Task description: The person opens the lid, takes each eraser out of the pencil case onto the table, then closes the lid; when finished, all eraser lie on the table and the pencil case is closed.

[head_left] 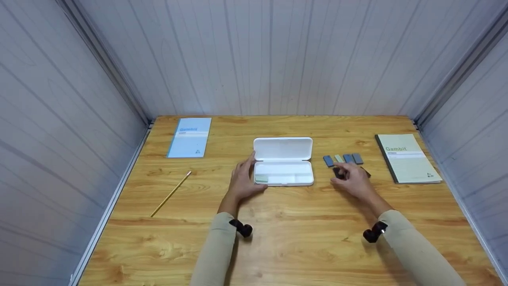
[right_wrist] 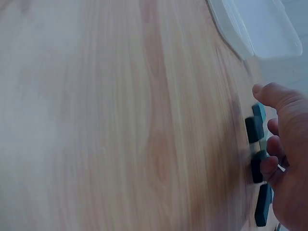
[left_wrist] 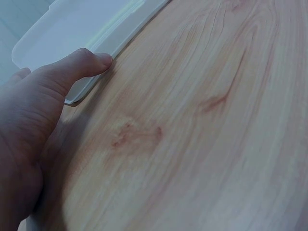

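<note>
A white pencil case (head_left: 283,173) lies with its lid (head_left: 283,148) up, and a pale green eraser (head_left: 261,178) sits in its left end. My left hand (head_left: 242,180) holds the left side of the case, the thumb along its front edge and the fingers at its left side. To the right of the case, my right hand (head_left: 353,180) is over black erasers (right_wrist: 254,129), its thumb and index finger apart around one of them. Part of this front row is hidden under the hand. Behind it are blue erasers (head_left: 328,161) and a pale green eraser (head_left: 338,158).
A pencil (head_left: 171,193) lies slanted at the left. Behind it is a light blue notebook (head_left: 189,138). A cream notebook (head_left: 408,159) with a dark spine lies at the right. Pale panel walls (head_left: 254,59) stand around the wooden table (head_left: 293,238).
</note>
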`<state>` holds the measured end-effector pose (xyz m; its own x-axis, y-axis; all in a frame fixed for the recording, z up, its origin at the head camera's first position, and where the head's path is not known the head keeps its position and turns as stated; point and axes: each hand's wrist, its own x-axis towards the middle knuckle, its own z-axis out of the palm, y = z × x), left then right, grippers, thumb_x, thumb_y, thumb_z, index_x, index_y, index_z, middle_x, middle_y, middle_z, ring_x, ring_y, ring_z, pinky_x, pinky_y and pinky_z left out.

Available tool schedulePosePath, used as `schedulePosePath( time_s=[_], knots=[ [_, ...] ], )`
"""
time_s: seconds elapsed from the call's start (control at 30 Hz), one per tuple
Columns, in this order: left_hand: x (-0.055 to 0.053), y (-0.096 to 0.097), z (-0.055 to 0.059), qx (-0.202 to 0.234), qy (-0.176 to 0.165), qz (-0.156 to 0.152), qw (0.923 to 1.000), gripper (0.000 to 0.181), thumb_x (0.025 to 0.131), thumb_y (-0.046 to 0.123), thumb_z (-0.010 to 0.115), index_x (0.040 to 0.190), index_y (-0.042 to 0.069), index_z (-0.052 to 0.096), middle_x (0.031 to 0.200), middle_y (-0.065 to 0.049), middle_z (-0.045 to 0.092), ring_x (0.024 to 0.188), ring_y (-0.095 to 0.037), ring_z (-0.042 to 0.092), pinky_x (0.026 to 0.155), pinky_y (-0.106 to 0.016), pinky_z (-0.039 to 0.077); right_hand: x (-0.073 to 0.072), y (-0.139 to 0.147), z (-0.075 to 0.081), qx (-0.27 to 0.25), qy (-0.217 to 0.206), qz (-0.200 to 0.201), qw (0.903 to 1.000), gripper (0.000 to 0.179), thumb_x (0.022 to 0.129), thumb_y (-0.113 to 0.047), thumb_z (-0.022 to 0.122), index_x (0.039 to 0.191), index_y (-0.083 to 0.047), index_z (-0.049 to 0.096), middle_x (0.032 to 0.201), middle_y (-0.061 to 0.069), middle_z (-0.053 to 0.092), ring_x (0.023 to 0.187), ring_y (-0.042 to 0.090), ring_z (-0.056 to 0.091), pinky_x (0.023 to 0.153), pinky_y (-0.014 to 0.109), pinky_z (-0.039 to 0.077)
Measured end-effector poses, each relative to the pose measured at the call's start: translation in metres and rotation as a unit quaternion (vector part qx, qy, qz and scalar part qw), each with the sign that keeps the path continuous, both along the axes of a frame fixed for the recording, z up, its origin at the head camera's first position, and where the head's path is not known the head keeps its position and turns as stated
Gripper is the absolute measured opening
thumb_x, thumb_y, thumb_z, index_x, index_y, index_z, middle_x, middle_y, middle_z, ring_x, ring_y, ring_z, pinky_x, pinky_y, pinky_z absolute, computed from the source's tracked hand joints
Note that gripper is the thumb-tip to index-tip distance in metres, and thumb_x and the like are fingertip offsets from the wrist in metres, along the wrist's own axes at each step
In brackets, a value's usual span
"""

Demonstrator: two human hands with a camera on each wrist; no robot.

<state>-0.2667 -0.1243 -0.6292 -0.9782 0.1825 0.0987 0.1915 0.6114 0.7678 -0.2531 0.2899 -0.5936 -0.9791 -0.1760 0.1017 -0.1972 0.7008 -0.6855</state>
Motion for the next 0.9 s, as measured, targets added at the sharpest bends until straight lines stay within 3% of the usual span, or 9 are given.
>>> schedulePosePath(
  time_s=[0.53,0.77,0.9],
  knots=[
    [0.000,-0.003,0.002,0.004,-0.015,-0.008,0.9998,0.128,0.078,0.033,0.098,0.182,0.023,0.024,0.167,-0.011,0.063,0.161,-0.041,0.043,0.129,-0.064,0.033,-0.008,-0.064,0.006,0.018,0.005,0.067,0.9976,0.049,0.098,-0.012,0.087,0.144,-0.001,0.073,0.111,0.016,0.072,0.091,0.018,0.060,0.078,0.025,0.046],
    [-0.001,-0.003,0.003,-0.001,-0.022,-0.013,0.9997,0.128,0.076,0.029,0.094,0.182,0.022,0.023,0.169,-0.009,0.061,0.161,-0.039,0.043,0.130,-0.064,0.032,-0.007,-0.092,0.009,-0.017,0.010,0.094,0.9954,0.046,0.098,-0.008,0.085,0.142,-0.002,0.074,0.113,0.020,0.078,0.079,0.011,0.058,0.069,0.021,0.045],
    [-0.001,-0.005,0.003,0.009,-0.026,-0.016,0.9995,0.127,0.075,0.025,0.093,0.182,0.022,0.024,0.168,-0.009,0.061,0.162,-0.039,0.042,0.130,-0.063,0.032,-0.006,-0.109,0.009,-0.027,0.016,0.106,0.9938,0.043,0.097,-0.006,0.085,0.139,-0.001,0.075,0.114,0.020,0.078,0.079,0.011,0.060,0.070,0.019,0.046]
  ],
)
